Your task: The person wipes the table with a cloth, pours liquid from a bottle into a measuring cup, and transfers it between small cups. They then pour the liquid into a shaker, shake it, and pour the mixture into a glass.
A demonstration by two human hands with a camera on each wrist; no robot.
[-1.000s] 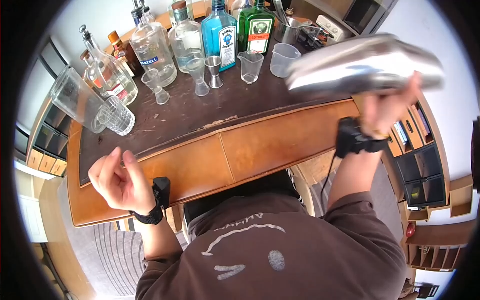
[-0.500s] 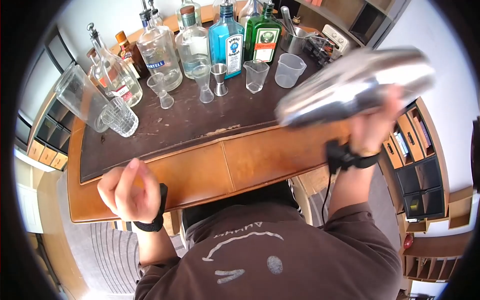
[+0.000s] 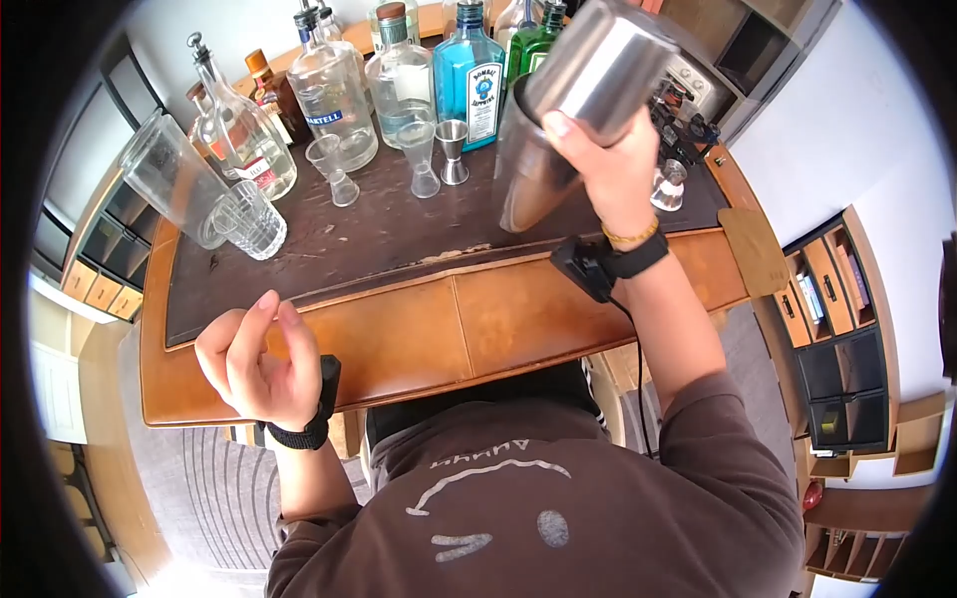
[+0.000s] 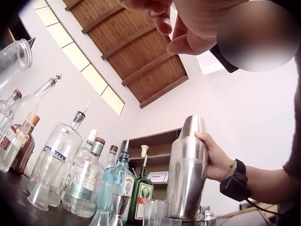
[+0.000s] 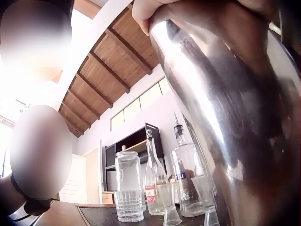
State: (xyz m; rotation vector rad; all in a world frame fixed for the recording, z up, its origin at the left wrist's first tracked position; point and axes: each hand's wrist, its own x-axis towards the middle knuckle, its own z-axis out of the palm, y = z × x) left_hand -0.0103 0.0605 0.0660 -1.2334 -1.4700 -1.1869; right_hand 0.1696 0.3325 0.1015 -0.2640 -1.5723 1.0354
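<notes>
My right hand (image 3: 616, 169) grips a steel cocktail shaker (image 3: 538, 149) made of two tins fitted end to end. Its smaller tin (image 3: 603, 75) is on top, with my fingers and thumb round the area of the joint. The shaker is upright at the right part of the table, its bottom low over the dark top. The left wrist view shows the same shaker (image 4: 187, 174) nearly vertical; in the right wrist view its shiny side (image 5: 225, 108) fills the right half. My left hand (image 3: 261, 367) hovers empty over the table's front edge, fingers loosely curled.
Bottles, among them a blue one (image 3: 469, 80), line the back of the table (image 3: 399, 249). Before them stand clear measuring cups (image 3: 421, 159) and a steel jigger (image 3: 453, 154). A tall mixing glass (image 3: 174, 179) and a cut-glass tumbler (image 3: 251, 221) are at left.
The shaker was held nearly sideways and blurred by motion at the right; now it stands upright, lower and further left over the table. My left hand stays almost in place.
</notes>
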